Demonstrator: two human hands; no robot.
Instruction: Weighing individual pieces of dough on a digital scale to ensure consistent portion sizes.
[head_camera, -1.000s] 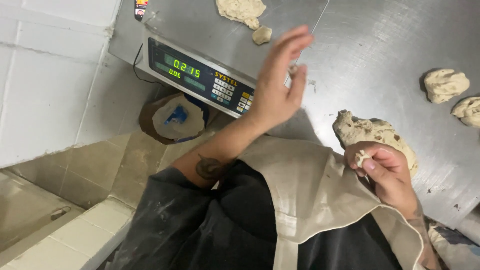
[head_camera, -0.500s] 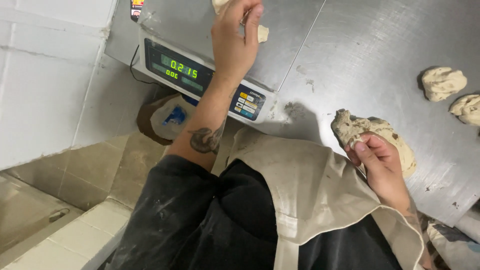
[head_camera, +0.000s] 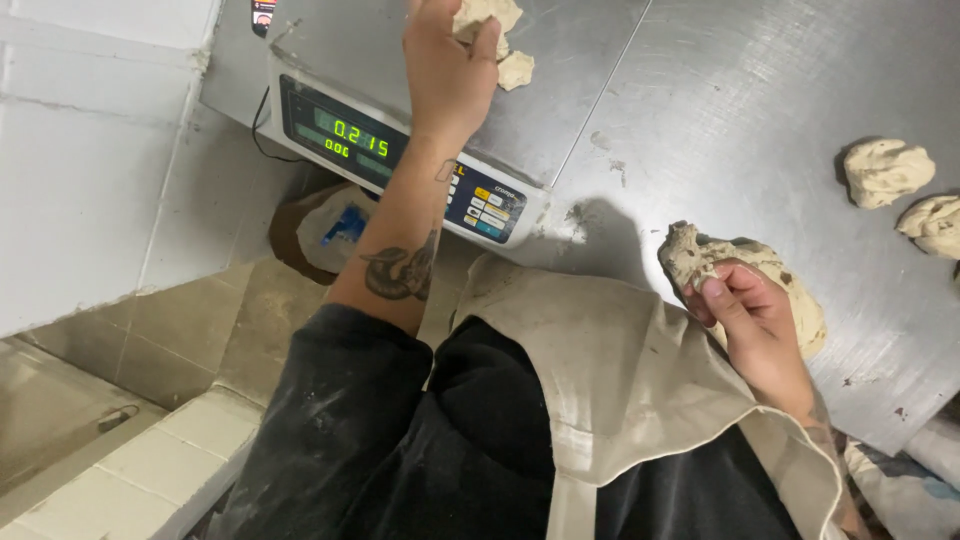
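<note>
Head view: we are weighing dough. Our left hand (head_camera: 447, 70) closes on the dough piece (head_camera: 487, 14) on the digital scale (head_camera: 420, 150), top centre; our right hand (head_camera: 752, 325) grips the large dough mass (head_camera: 790, 295) on the steel surface (head_camera: 720, 130) at right. Adjusting the portion calls for pinching or adding dough.

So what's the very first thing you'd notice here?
The scale's glowing green display at upper left jumps out. Just above it, the left hand grips a dough piece on the scale's steel platform. At right, the right hand pinches a big dough lump on the metal table.
</note>
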